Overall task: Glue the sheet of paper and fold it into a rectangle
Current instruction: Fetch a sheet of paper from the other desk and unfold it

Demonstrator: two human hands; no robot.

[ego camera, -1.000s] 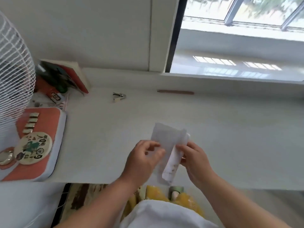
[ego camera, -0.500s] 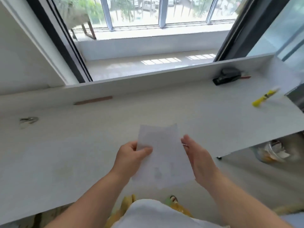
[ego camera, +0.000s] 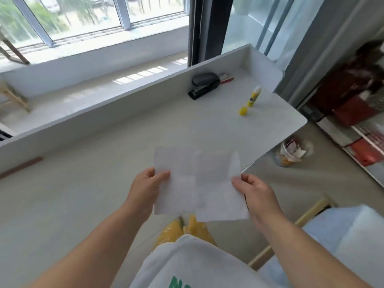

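Note:
A white sheet of paper (ego camera: 197, 183) is spread open above the near edge of the white desk (ego camera: 104, 173). My left hand (ego camera: 147, 186) pinches its left edge and my right hand (ego camera: 254, 192) pinches its right edge. The sheet shows a crease down the middle. A yellow glue stick (ego camera: 254, 97) lies uncapped at the far right of the desk, with its yellow cap (ego camera: 242, 111) just in front of it, well beyond both hands.
A black stapler (ego camera: 204, 85) sits against the desk's raised back rim, left of the glue stick. A brown strip (ego camera: 20, 167) lies at the far left. A small bin of paper scraps (ego camera: 291, 153) stands on the floor off the desk's right edge.
The view has swung right, from the fan and books to the stapler and glue stick. The folded paper has been opened out flat, and my hands have moved apart to its two side edges.

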